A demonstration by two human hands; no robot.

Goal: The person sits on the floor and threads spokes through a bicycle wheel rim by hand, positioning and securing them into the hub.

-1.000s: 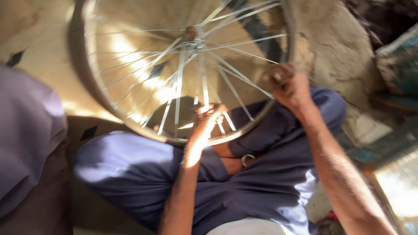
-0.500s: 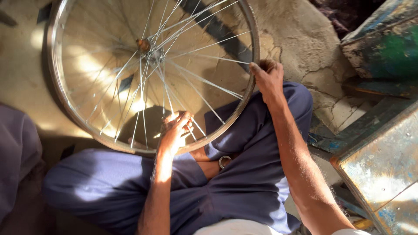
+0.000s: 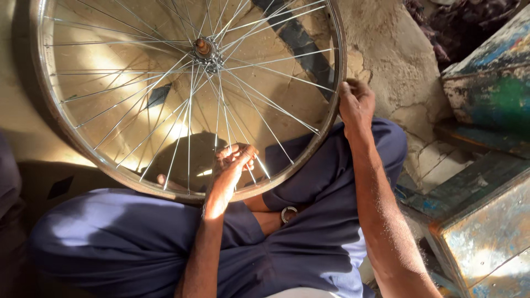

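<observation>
A bare bicycle wheel, its metal rim (image 3: 66, 140) strung with thin spokes (image 3: 165, 88) that meet at a rusty hub (image 3: 203, 48), stands tilted over my crossed legs in blue trousers. My left hand (image 3: 232, 165) reaches through the lower spokes, its fingertips pinched on a spoke near the rim. At the wheel's right side my right hand (image 3: 356, 105) grips the rim. The rim's bottom edge rests against my lap.
Cracked earthen ground (image 3: 397, 60) lies beyond the wheel. Worn metal boxes with blue and green paint stand at the right (image 3: 486, 83) and lower right (image 3: 486, 232). A dark cloth shape (image 3: 8, 182) sits at the left edge.
The view has shifted so the wheel sits further left and higher in view. My left hand stays among the lower spokes; my right hand stays on the rim.
</observation>
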